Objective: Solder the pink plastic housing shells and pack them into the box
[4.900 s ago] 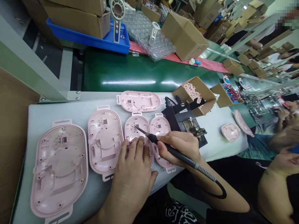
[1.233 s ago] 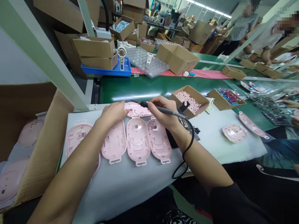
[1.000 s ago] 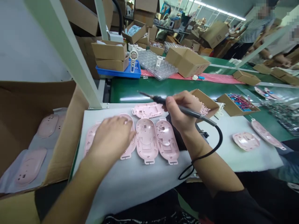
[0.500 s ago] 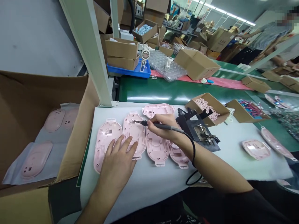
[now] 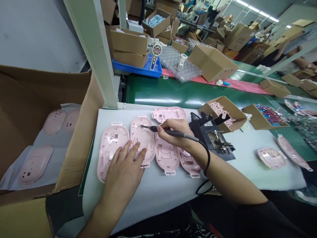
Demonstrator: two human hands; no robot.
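Observation:
My right hand (image 5: 176, 133) is closed around a soldering iron (image 5: 170, 132) with a black cord. The iron's tip reaches the upper part of a pink plastic shell (image 5: 142, 138), near small details I cannot make out. My left hand (image 5: 125, 168) lies with fingers spread over the lower part of that shell and the edge of the neighbouring pink shell (image 5: 105, 150) on the left. Two more pink shells, one plainly visible (image 5: 167, 158) and one partly under my right forearm (image 5: 189, 163), stand to the right. Another shell (image 5: 169, 114) lies crosswise behind them.
A black metal stand (image 5: 214, 140) sits right of the shells. Behind it are a carton of small pink parts (image 5: 239, 115) and a carton of wires (image 5: 252, 120). At left, a deep cardboard box (image 5: 76, 138) holds pink covers. A frame post (image 5: 99, 56) rises behind.
The view has shifted slightly. The soldering iron's tip stays at the upper part of the same shell, and my left hand keeps its place on the shells.

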